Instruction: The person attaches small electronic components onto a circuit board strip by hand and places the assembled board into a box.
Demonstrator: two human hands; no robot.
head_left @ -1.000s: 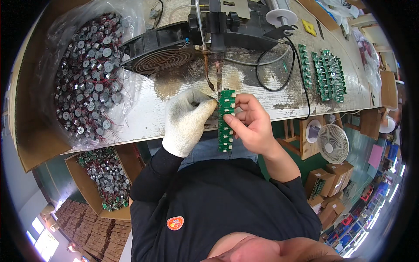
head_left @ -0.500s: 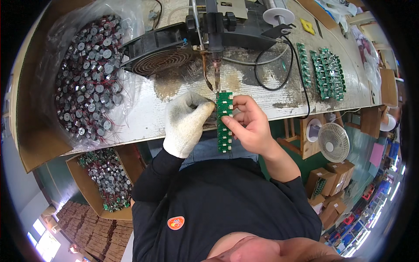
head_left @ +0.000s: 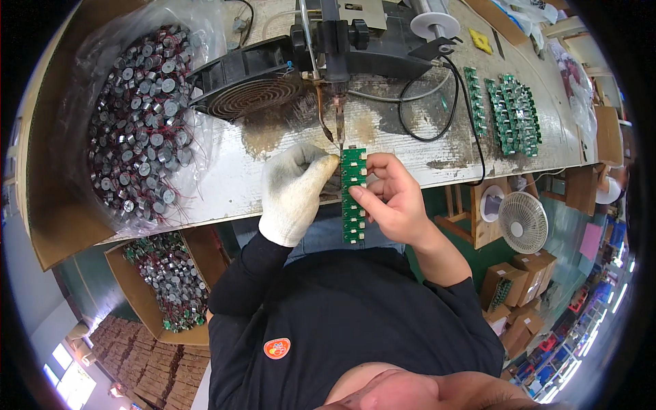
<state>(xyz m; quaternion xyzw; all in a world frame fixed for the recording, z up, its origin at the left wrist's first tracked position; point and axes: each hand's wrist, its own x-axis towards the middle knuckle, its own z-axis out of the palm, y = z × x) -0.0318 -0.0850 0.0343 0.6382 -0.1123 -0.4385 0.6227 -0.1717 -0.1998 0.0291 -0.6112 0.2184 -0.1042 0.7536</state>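
Note:
A long strip of green circuit boards (head_left: pixel 354 213) with small white connectors runs toward me, held between the thumb and fingers of my bare right hand (head_left: pixel 391 201). My left hand (head_left: pixel 294 191), in a white glove with a stained thumb tip, is closed in a pinch at the strip's upper left edge. What lies between its fingers is hidden. Just above the far end of the strip, the tip of a mounted soldering iron (head_left: pixel 339 113) points down. A thin copper-coloured tube (head_left: pixel 323 113) curves down beside it toward the same spot.
Small round motors with red wires (head_left: pixel 147 123) fill a plastic-lined carton at left; a lower box (head_left: pixel 174 287) holds more. A black fan (head_left: pixel 253 85) stands behind my left hand. Further board strips (head_left: pixel 514 116), a black cable (head_left: pixel 454 123) and a solder spool (head_left: pixel 435 25) sit right.
The board strip and my right hand have shifted slightly toward me. My left hand has moved a touch to the right, still pinched. The iron has stayed put.

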